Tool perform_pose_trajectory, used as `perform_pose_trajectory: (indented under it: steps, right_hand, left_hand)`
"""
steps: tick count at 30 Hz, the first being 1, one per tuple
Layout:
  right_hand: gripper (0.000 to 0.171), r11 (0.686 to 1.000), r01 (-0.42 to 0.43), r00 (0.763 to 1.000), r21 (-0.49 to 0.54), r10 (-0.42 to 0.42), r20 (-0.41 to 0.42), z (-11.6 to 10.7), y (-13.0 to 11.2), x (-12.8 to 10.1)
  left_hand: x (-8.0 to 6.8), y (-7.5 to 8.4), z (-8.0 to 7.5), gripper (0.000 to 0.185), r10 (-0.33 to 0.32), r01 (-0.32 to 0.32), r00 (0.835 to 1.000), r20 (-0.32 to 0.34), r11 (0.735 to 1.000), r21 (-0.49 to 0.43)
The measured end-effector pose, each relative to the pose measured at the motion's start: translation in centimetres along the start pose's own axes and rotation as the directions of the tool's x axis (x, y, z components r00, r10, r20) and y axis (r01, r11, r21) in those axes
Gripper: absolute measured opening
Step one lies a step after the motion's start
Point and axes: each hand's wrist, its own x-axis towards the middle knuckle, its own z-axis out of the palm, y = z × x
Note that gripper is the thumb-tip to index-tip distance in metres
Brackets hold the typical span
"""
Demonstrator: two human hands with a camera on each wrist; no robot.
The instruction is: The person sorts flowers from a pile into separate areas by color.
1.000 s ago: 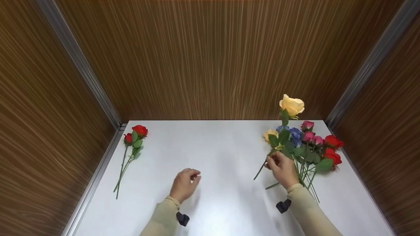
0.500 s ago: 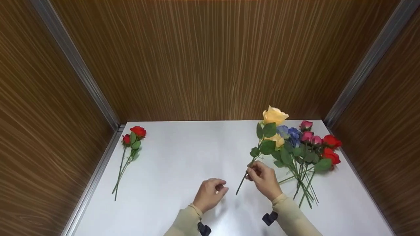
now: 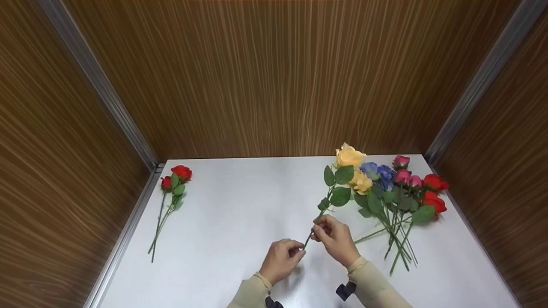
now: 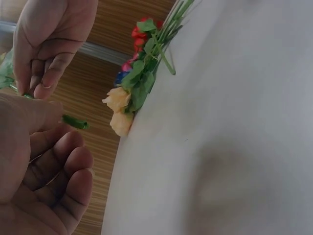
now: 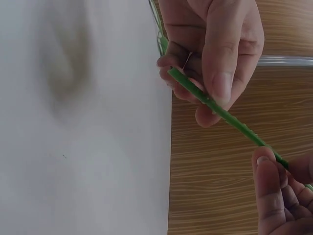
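Note:
A yellow rose (image 3: 349, 156) on a long green stem (image 3: 309, 239) is held tilted above the white table (image 3: 239, 201). My right hand (image 3: 319, 229) pinches the stem at mid-length between thumb and fingers (image 5: 215, 73). My left hand (image 3: 298, 252) is just below it and pinches the stem's lower end (image 4: 76, 122), the thumb (image 5: 266, 186) lying on the stem. The bloom points to the back right, over the edge of a flower pile.
A pile of loose flowers (image 3: 398, 192), yellow, blue, pink and red, lies at the right of the table. Two red roses (image 3: 173, 184) lie at the far left. Wood-panel walls (image 3: 274, 77) with metal strips close in the back and both sides.
My right hand has lifted the yellow rose out of the pile and carried it left toward the middle. My left hand has moved right and taken the stem's lower end.

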Motion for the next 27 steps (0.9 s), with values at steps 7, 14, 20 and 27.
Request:
perform_pose_trajectory:
  steps: [7, 14, 20, 27]
  right_hand:
    - [0.005, 1.0, 0.021, 1.0, 0.011, -0.021, 0.017, 0.0, -2.0, -0.4]
    - [0.005, 1.0, 0.026, 1.0, 0.001, -0.026, -0.005, 0.1, -1.8, -0.5]
    - [0.005, 1.0, 0.01, 1.0, -0.011, -0.01, -0.008, 0.2, -0.1, -0.1]
    - [0.011, 0.999, 0.005, 1.0, -0.035, -0.006, -0.02, -0.7, 1.8, 0.2]
  left_hand:
    - [0.0, 0.0, 0.1, 0.011, -0.007, 0.007, 1.0, 0.002, 1.0, 0.017]
    - [0.1, 0.0, 0.1, 0.009, 0.009, -0.008, 1.0, -0.012, 0.999, 0.036]
    - [0.3, -0.1, -0.1, 0.008, 0.016, -0.015, 0.999, -0.034, 0.999, 0.036]
    - [0.1, -0.8, -0.9, 0.009, 0.031, -0.027, 0.997, -0.075, 0.998, 0.061]
